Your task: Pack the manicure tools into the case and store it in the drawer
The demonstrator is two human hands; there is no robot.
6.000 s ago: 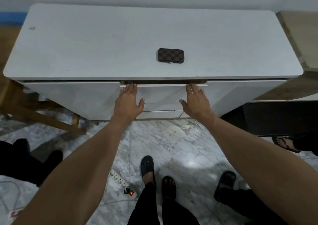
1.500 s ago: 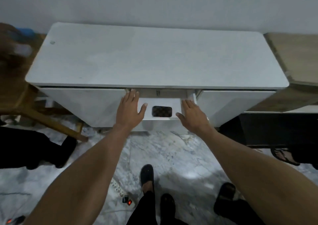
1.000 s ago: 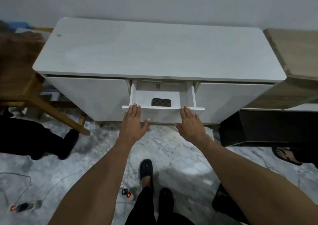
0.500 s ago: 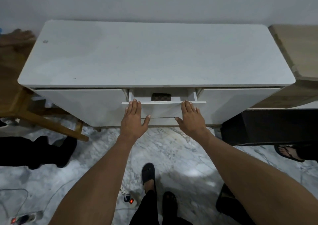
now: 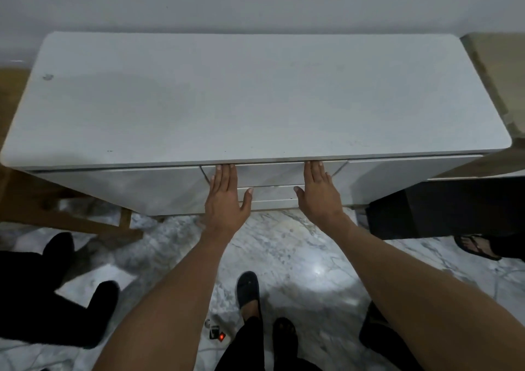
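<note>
The white cabinet fills the upper half of the head view. Its middle drawer is closed flush with the front panels. My left hand lies flat on the left part of the drawer front, fingers straight and pointing up. My right hand lies flat on the right part in the same way. Neither hand holds anything. The checkered manicure case is hidden from view.
A wooden chair frame stands at the left and a dark box under wooden furniture at the right. Feet in black footwear and a power strip with a red light are on the marble floor.
The drawer, open with the checkered case inside a second ago, has slid in under both palms and is now closed, hiding the case.
</note>
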